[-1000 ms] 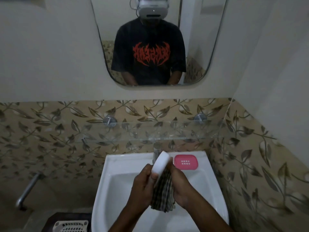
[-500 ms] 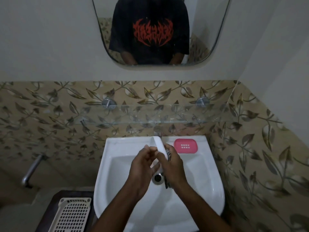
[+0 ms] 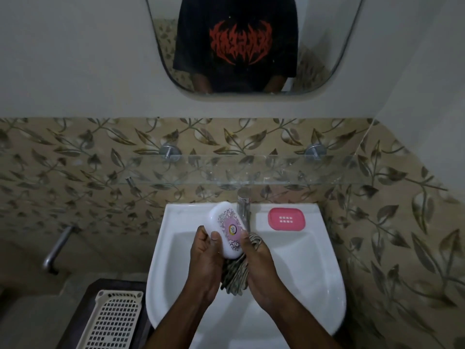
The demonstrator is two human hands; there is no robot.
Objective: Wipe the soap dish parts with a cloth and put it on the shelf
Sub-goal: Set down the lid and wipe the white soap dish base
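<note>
Over sink (image 3: 176, 248) — left hand (image 3: 205, 260) pinches lid (image 3: 227, 229) by its edges; right hand (image 3: 259, 260) grips cloth (image 3: 236, 275). Lid likely light, stiff, slick — hold rims.

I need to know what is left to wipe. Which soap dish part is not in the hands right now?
The pink tray with drain holes. It lies flat on the sink rim, right of the tap, untouched; the white patterned lid is held in both hands over the basin.

Glossy white plastic lid (image 3: 227, 231), soft checked cloth (image 3: 236, 275), clear glass shelf (image 3: 226, 172), shiny metal tap (image 3: 243, 201)
</note>
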